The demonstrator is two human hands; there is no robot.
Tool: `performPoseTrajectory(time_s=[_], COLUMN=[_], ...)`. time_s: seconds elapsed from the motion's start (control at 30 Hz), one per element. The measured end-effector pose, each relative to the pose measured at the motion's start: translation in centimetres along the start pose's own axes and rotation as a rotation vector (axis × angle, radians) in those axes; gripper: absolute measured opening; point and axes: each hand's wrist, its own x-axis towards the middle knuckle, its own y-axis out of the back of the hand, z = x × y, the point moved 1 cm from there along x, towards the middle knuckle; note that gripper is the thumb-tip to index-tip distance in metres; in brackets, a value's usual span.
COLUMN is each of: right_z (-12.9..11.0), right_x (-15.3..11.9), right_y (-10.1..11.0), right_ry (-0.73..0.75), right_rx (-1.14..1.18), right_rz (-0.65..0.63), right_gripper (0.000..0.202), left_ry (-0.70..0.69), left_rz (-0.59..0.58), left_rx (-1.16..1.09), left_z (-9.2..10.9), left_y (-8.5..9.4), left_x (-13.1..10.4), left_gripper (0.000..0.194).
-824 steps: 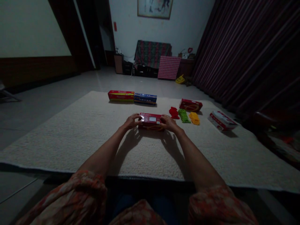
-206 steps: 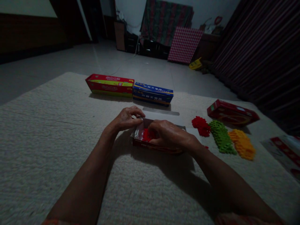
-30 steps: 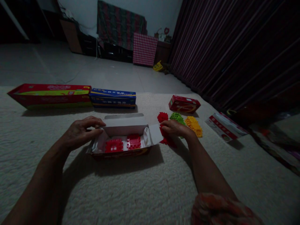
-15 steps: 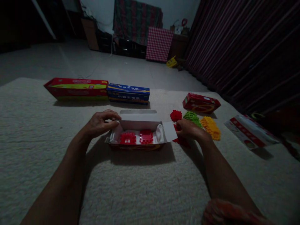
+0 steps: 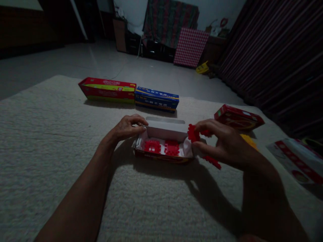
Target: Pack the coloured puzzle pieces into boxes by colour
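Observation:
An opened red box point(image 5: 164, 158) with white lining lies on the pale mat, its lid flap folded back. Two red toothed plastic pieces, one at the left point(image 5: 152, 147) and one at the right point(image 5: 172, 148), rest inside it. My left hand point(image 5: 128, 127) pinches the box's back left corner. At the box's right end, my right hand point(image 5: 214, 137) holds a red toothed piece point(image 5: 193, 133) between thumb and fingers. Another red piece point(image 5: 212, 162) lies on the mat below that hand. Yellow pieces point(image 5: 249, 141) show partly behind the right wrist.
A red and yellow-green box point(image 5: 111, 90) and a blue box point(image 5: 156, 99) stand end to end behind. To the right are a closed red box point(image 5: 238, 118) and a white and red package point(image 5: 295, 163). A dark curtain hangs at the far right.
My right hand has lifted a red piece and brought it to the box's right end. My left hand stays on the corner. The whole view has shifted, moving the scene rightward.

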Motion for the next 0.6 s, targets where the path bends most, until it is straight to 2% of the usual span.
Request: performPoseTrajectory(time_s=[0.1, 0.27, 0.37, 0.5, 0.6], right_z=[-3.0, -4.5, -4.8, -5.2, -5.3], right_x=[2.3, 5.1, 6.0, 6.5, 6.5], right_y=[-2.6, -6.6, -7.3, -7.2, -7.3], right_ry=[0.084, 0.098, 0.085, 0.064, 0.066], right_rx=[0.064, 0.028, 0.017, 0.005, 0.013], right_rz=[-0.135, -0.290, -0.323, -0.358, -0.337], right_gripper=[0.017, 0.020, 0.020, 0.019, 0.021], left_ry=[-0.007, -0.032, -0.057, -0.062, -0.061], left_rz=[0.006, 0.002, -0.009, -0.006, -0.005], left_rx=[-0.015, -0.039, -0.043, -0.035, -0.029], left_z=[0.0, -0.1, -0.2, -0.2, -0.2], left_y=[0.0, -0.1, -0.1, 0.0, 0.0], left_x=[0.0, 0.0, 0.0, 0.0, 0.1], left_gripper=[0.022, 0.020, 0.018, 0.016, 0.016])
